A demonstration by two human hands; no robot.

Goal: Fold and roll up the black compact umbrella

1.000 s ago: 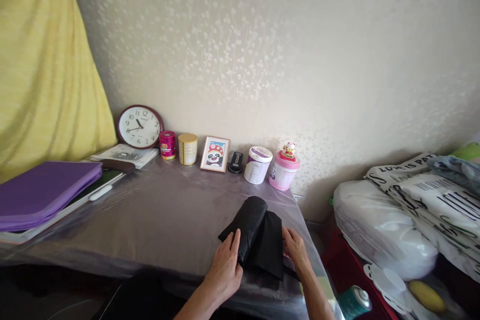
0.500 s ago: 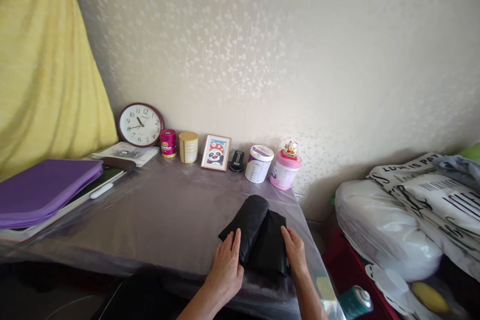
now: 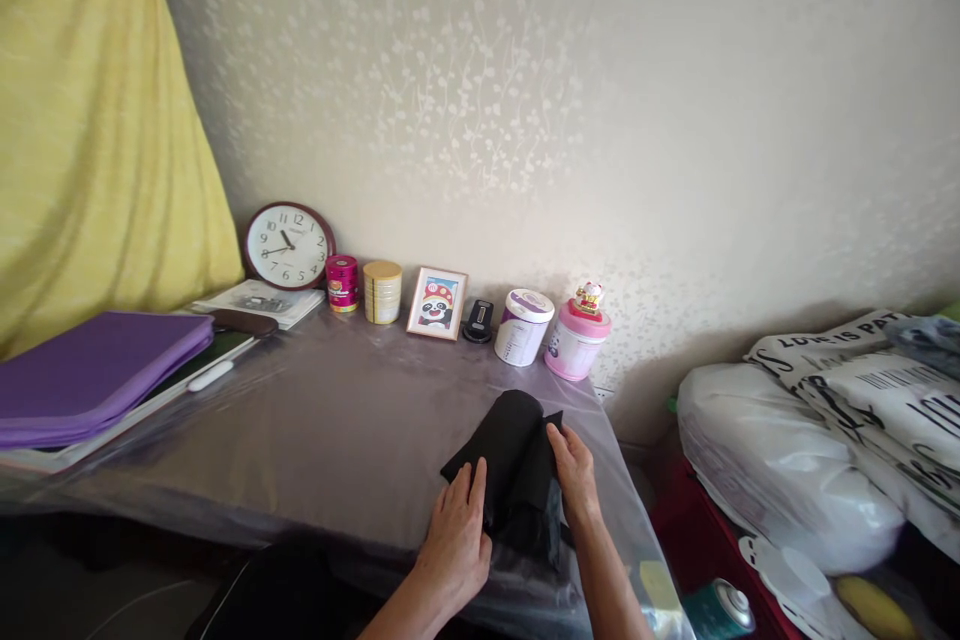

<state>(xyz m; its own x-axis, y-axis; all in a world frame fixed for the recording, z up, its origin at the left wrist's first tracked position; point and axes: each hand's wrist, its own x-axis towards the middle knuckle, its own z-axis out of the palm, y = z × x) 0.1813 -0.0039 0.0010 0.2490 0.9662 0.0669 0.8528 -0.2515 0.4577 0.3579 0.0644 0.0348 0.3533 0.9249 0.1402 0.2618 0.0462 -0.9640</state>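
A bundle of black fabric [image 3: 517, 455] lies on the table near its front right edge. Its left part is rolled or puffed up, and a flap stands raised on the right; what kind of item it is I cannot tell. My left hand [image 3: 459, 530] rests on the bundle's near left side, fingers stretched out over the fabric. With thumb and fingers my right hand [image 3: 574, 480] pinches the upper right edge of the flap. The underside of the bundle is hidden.
Along the wall stand a clock [image 3: 291, 245], a pink can [image 3: 342, 283], a yellow-lidded tin [image 3: 382, 292], a panda picture [image 3: 437, 303], and two tubs [image 3: 525, 328]. A purple folder [image 3: 105, 370] lies left. A white bag [image 3: 780, 470] and a spray can [image 3: 720, 610] sit right of the table.
My right hand has lifted the flap's right edge and brought it left, toward the rolled part. My left hand stays on the fabric. The view has shifted slightly.
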